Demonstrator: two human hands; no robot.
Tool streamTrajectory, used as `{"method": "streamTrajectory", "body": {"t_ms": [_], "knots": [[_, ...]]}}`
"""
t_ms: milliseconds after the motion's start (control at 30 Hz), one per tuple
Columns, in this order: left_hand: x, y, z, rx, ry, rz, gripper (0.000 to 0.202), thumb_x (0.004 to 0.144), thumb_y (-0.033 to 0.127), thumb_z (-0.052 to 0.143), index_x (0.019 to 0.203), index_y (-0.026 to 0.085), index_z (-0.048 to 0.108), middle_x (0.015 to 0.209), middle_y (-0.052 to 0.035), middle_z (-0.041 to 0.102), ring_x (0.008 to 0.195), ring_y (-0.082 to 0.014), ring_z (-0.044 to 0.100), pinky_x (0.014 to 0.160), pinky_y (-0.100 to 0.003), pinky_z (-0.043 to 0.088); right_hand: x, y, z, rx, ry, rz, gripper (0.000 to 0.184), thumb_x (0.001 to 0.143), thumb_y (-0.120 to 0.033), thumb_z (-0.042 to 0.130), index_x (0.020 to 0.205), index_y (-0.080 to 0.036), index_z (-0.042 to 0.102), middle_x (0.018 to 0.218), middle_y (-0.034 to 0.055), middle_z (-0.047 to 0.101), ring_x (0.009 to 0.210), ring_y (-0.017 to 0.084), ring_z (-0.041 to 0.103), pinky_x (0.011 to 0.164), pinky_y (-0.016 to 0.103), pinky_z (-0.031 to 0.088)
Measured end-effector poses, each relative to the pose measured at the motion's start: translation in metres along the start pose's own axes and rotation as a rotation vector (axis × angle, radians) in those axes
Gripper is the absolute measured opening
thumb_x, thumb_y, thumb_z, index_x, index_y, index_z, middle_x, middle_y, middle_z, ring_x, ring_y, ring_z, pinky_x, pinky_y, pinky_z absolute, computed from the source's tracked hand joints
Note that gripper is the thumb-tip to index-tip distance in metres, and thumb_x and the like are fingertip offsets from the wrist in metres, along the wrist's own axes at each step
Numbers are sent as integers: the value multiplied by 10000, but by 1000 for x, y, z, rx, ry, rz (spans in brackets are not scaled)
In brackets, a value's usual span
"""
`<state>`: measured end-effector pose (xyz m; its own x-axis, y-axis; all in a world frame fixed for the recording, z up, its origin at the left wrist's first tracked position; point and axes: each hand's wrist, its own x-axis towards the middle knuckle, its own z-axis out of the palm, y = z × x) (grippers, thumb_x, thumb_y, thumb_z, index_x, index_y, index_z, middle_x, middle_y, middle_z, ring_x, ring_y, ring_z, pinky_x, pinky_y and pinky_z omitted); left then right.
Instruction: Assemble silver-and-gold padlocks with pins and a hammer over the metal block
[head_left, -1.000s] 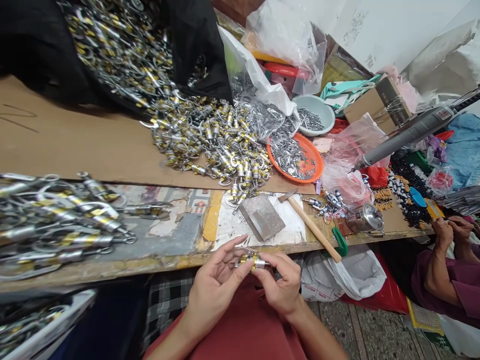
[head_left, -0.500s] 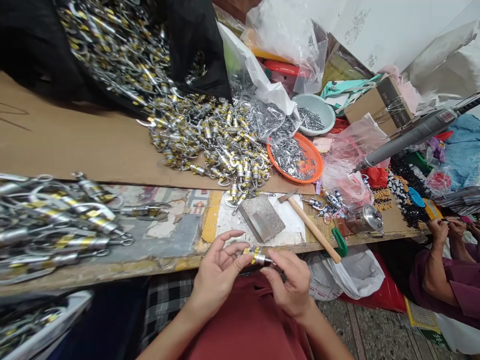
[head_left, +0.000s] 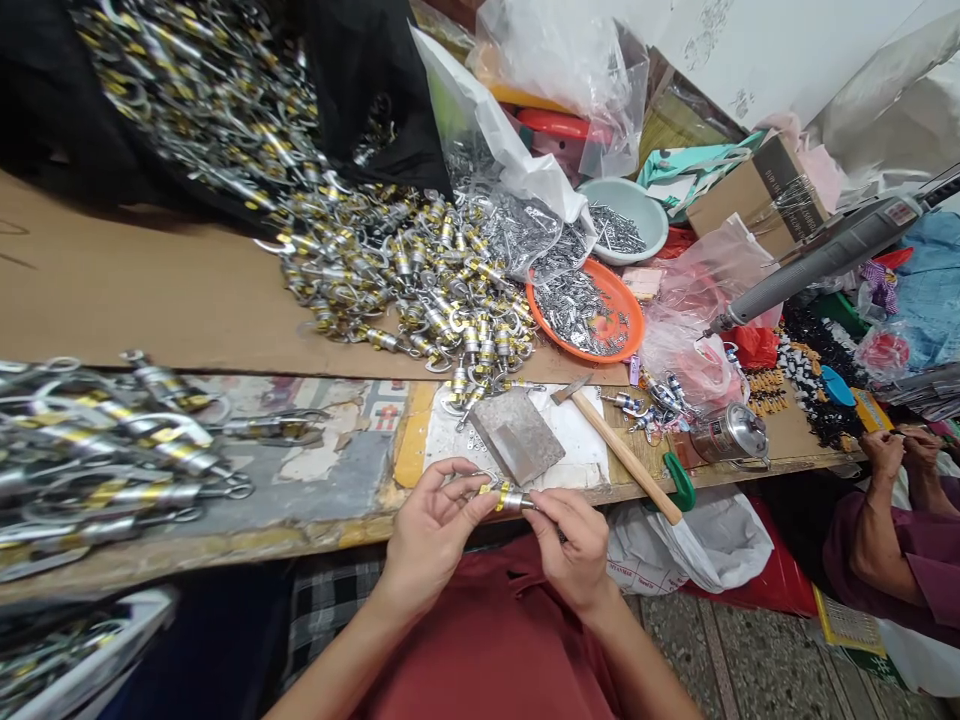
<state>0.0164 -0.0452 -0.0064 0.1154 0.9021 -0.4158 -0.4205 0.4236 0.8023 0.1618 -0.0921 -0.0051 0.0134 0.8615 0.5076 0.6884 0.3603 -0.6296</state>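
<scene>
Between my hands is a small silver cylinder with yellow bands and a curved metal loop (head_left: 511,499), held nearly level above the table's front edge. My left hand (head_left: 429,540) pinches its yellow-banded loop end between thumb and fingers. At the other end, the fingertips of my right hand (head_left: 574,548) close on the narrower dark tip, partly hiding it. Just beyond the hands, a flat steel block (head_left: 517,437) lies on a white sheet (head_left: 444,440). Right of the block rests a wooden-handled hammer (head_left: 626,455).
Many similar silver-yellow pieces (head_left: 420,265) are heaped at the back, with more at the left (head_left: 150,440). An orange dish (head_left: 634,325) and a pale bowl (head_left: 652,215) hold small metal parts. A grey power screwdriver (head_left: 817,255) hangs at right. A co-worker's hands (head_left: 885,455) are at far right.
The view has shifted slightly. My right fingers have drawn in closer around the dark tip, and the piece lies a little more level. Both hands still hold it.
</scene>
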Motion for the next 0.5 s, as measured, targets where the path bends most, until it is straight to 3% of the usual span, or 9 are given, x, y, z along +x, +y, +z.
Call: {"method": "streamTrajectory", "body": {"t_ms": [500], "knots": [[0,-2,-3,51,7,-10,399,509,246,795,788,180,517,652,32,660,633,-129,631,644,-255,531,-12,9,9,-10,-91,80,223,876,-161,484,1034,-175,640,828,73,697,738,171,650,666,277,537]]}}
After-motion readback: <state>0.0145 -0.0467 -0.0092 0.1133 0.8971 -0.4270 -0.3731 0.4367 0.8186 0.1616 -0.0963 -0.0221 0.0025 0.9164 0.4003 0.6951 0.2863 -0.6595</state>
